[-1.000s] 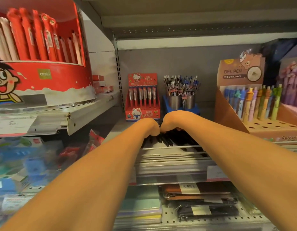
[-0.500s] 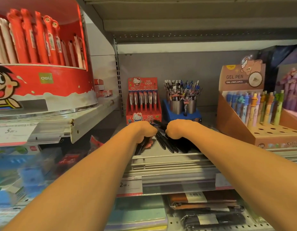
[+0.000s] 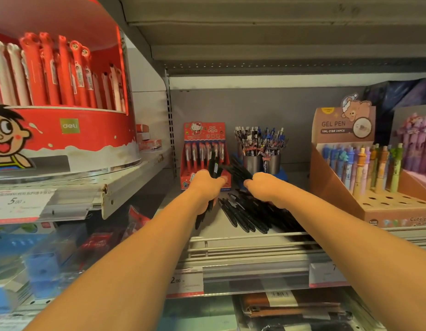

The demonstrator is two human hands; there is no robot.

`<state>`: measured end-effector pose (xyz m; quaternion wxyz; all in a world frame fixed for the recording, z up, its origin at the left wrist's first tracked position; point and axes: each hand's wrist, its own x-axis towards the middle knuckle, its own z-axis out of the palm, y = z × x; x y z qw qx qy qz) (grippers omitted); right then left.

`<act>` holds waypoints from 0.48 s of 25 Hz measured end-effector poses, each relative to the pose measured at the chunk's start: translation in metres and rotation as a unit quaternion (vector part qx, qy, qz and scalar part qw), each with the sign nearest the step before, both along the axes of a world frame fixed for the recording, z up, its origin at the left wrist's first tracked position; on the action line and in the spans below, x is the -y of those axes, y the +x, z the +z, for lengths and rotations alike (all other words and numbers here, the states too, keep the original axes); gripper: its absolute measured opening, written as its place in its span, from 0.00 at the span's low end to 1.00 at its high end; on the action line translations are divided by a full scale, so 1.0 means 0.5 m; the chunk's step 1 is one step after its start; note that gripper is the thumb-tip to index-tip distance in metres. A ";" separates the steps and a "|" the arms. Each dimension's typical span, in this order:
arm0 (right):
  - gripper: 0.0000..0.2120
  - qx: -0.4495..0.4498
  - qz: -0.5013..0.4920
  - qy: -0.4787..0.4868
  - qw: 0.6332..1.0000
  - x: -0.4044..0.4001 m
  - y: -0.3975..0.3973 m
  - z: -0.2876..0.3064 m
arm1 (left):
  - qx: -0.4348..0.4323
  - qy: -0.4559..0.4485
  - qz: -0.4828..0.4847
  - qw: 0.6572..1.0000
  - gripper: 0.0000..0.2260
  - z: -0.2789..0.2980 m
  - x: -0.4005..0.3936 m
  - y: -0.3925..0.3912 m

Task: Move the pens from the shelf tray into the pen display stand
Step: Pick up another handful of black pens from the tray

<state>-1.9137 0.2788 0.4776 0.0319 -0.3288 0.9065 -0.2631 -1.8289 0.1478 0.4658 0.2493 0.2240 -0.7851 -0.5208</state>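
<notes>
While both bare arms reach in over its front edge, the grey metal shelf [image 3: 255, 249] carries a loose heap of slim black pens [image 3: 250, 216] lying flat just behind its front rail. At the shelf's back stands the red cardboard pen display stand [image 3: 203, 149]. The left hand [image 3: 205, 187] has its fingers clenched round a bunch of those black pens, tips pointing up in front of the stand. The right hand [image 3: 264, 187] grips another fanned bundle above the heap.
</notes>
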 end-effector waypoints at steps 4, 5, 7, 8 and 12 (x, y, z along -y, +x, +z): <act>0.08 0.144 0.041 -0.206 0.967 -0.033 0.013 0.001 | -0.133 0.020 -0.020 0.991 0.13 0.018 -0.006 -0.001; 0.08 0.154 0.056 -0.236 0.958 -0.040 0.022 0.004 | -0.162 0.025 -0.035 0.986 0.13 0.021 -0.011 0.003; 0.07 0.160 0.088 -0.275 0.944 -0.052 0.040 0.011 | -0.209 0.051 -0.057 0.975 0.13 0.027 -0.018 0.012; 0.07 0.160 0.103 -0.285 0.940 -0.056 0.048 0.014 | -0.228 0.069 -0.066 0.969 0.11 0.028 -0.020 0.016; 0.09 0.149 0.123 -0.292 0.937 -0.064 0.072 0.015 | -0.209 0.082 -0.092 0.970 0.10 0.016 -0.019 0.030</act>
